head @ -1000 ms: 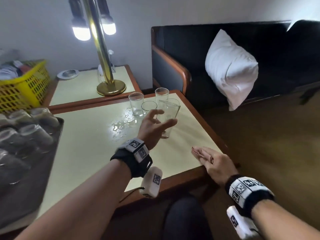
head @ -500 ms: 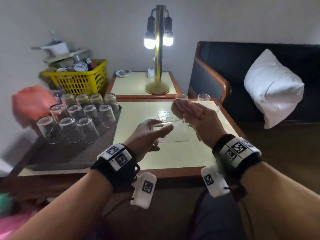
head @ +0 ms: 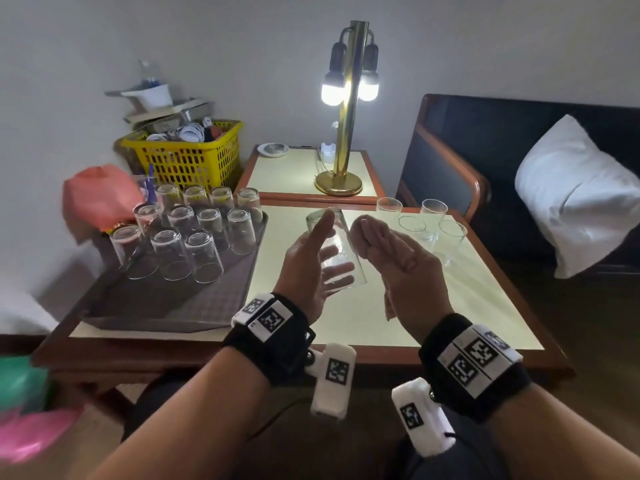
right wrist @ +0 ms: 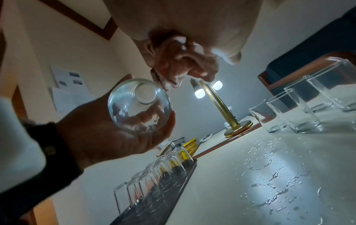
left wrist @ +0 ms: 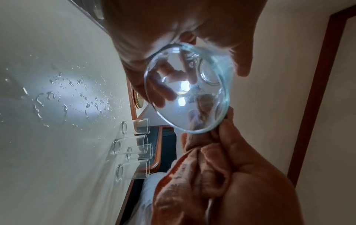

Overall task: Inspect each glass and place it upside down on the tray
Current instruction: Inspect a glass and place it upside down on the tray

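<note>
My left hand (head: 308, 254) grips a clear glass (head: 337, 258) above the middle of the table, tilted with its base up and away from me. In the left wrist view I look into the glass's mouth (left wrist: 188, 91). My right hand (head: 391, 258) is just right of the glass and holds a bunched pinkish cloth (left wrist: 192, 167); the cloth (right wrist: 179, 64) almost touches the rim. The dark tray (head: 194, 306) on the left carries several upside-down glasses (head: 204, 258). Several upright glasses (head: 450, 237) stand at the table's back right.
Water drops (right wrist: 269, 182) lie on the cream tabletop. A brass lamp (head: 341, 181) stands on a side table behind. There is a yellow basket (head: 187, 157) and a red bag (head: 100, 199) at the back left, and a dark sofa with a white pillow (head: 575, 199) at right.
My left hand took a glass from the back-right group and brought it to the middle. My right hand rose from the table edge with the cloth. The glass tipped from level to base-up.
</note>
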Motion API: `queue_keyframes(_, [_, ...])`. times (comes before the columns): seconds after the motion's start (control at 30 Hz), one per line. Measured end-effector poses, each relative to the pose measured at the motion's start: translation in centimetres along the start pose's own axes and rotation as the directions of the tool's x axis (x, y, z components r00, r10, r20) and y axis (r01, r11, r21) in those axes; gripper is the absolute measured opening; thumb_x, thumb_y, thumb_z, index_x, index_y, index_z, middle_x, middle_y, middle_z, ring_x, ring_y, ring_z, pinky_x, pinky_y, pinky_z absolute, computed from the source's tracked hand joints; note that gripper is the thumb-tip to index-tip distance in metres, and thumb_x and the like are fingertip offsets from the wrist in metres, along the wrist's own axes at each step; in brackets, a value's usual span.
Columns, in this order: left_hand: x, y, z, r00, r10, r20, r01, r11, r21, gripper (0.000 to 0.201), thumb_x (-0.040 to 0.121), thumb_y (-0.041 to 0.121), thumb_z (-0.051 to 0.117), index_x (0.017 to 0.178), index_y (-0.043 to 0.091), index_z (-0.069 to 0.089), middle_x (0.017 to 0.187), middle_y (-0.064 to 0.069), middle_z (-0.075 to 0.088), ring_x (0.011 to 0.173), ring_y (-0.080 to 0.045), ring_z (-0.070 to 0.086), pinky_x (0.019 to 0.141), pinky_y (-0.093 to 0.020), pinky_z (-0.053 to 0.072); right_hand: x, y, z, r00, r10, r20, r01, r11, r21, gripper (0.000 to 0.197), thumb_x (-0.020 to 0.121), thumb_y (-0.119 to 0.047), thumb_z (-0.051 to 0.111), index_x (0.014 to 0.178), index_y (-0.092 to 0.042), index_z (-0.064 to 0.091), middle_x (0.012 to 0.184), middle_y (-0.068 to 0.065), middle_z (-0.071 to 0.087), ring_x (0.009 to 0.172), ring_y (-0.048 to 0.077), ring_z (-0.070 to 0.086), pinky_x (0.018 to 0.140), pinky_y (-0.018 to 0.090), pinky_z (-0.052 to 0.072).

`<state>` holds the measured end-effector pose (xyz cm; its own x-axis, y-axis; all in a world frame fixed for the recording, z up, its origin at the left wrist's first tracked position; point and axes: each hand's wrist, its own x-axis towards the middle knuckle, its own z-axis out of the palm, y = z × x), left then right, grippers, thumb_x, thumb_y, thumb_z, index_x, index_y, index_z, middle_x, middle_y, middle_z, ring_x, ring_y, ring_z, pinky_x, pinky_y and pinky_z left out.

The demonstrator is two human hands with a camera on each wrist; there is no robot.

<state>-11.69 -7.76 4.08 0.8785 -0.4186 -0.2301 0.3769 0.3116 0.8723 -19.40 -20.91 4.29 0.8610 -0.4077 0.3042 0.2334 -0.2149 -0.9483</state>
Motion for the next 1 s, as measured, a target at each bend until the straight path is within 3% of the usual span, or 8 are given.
queue_keyframes(0.1, [0.0,0.5,0.7,0.998,0.061,-0.021,-0.059,0.993,0.098,0.053,0.096,0.067,0.049,0.122,0.021,0.056,0.116,-0.011,0.065,0.105,-0.035,0.07,0.074,-0.039,0.06,0.1,0.4,0.4,0.999,-0.006,-0.035,0.004,0.998,-0.07,0.014,0.097,-0.016,0.066,0.105,-0.028,0.068,0.098,-0.008,0.076,0.083,0.003,0.071,0.071,0.018,0.058])
queue_keyframes(0.23, [0.6,0.9,0.3,0.999,0.048,-0.016,-0.044,0.975,0.216,0.059,0.103,0.065,0.033,0.129,0.016,0.053,0.105,-0.015,0.072,0.078,-0.03,0.072,0.087,-0.048,0.055,0.5,0.4,1.1,1.0,0.0,-0.026,-0.003,0.995,-0.099,0.026,0.099,-0.012,0.062,0.123,-0.021,0.065,0.117,-0.014,0.071,0.109,-0.003,0.065,0.09,0.013,0.05])
queue_keyframes(0.33, [0.5,1.6,-0.4,0.992,0.007,0.123,-0.034,0.974,0.224,0.039,0.106,0.054,0.044,0.117,0.019,0.056,0.104,-0.014,0.073,0.082,-0.028,0.07,0.082,-0.045,0.055,1.4,-0.2,1.1,0.996,0.057,-0.07,-0.057,0.998,-0.001,0.034,0.1,-0.01,0.059,0.133,-0.018,0.064,0.119,-0.007,0.072,0.11,0.009,0.069,0.091,0.027,0.057])
queue_keyframes(0.47, [0.3,1.6,-0.4,0.975,0.167,0.144,-0.199,0.949,0.245,0.047,0.086,0.06,0.064,0.111,0.02,0.064,0.098,-0.002,0.068,0.076,-0.014,0.063,0.07,-0.03,0.053,1.2,-0.8,1.1,0.996,0.004,-0.086,-0.009,0.998,-0.055,0.03,0.102,-0.014,0.057,0.13,-0.018,0.065,0.091,-0.001,0.074,0.07,0.011,0.067,0.066,0.03,0.061])
queue_keyframes(0.63, [0.5,1.4,0.6,0.985,0.146,0.087,-0.163,0.957,0.24,0.076,0.088,0.075,0.054,0.135,0.015,0.052,0.115,-0.011,0.063,0.084,-0.024,0.07,0.077,-0.04,0.059,0.5,-0.7,1.5,0.998,-0.011,-0.056,0.01,1.0,-0.015,0.04,0.101,-0.016,0.058,0.141,-0.016,0.059,0.133,-0.002,0.067,0.114,0.005,0.065,0.107,0.031,0.049])
queue_keyframes(0.73, [0.8,1.0,0.6,0.988,0.135,0.078,-0.152,0.943,0.296,0.065,0.097,0.07,0.037,0.132,0.016,0.048,0.112,-0.017,0.068,0.078,-0.03,0.073,0.082,-0.048,0.06,0.1,-0.7,1.7,0.998,-0.048,-0.04,0.046,0.998,-0.039,0.04,0.101,-0.018,0.058,0.141,-0.015,0.058,0.136,-0.01,0.064,0.121,-0.005,0.059,0.103,0.015,0.046])
queue_keyframes(0.87, [0.6,0.5,0.6,0.988,0.138,0.072,-0.154,0.939,0.307,0.045,0.11,0.047,0.031,0.136,0.015,0.048,0.096,-0.012,0.069,0.074,-0.029,0.07,0.083,-0.048,0.056,0.5,-0.6,1.6,0.999,0.024,-0.04,-0.024,1.0,0.0,0.029,0.105,-0.022,0.052,0.132,-0.021,0.063,0.097,-0.03,0.071,0.081,-0.002,0.069,0.075,0.019,0.058])
queue_keyframes(1.0, [0.7,0.6,0.5,0.965,0.198,0.169,-0.242,0.922,0.303,0.033,0.107,0.052,0.041,0.123,0.025,0.051,0.099,-0.005,0.066,0.075,-0.021,0.069,0.078,-0.038,0.056,0.7,-1.4,1.5,0.994,0.077,-0.077,-0.07,0.994,0.088,0.037,0.107,-0.028,0.045,0.141,-0.022,0.058,0.108,-0.008,0.074,0.105,0.015,0.067,0.096,0.029,0.055])
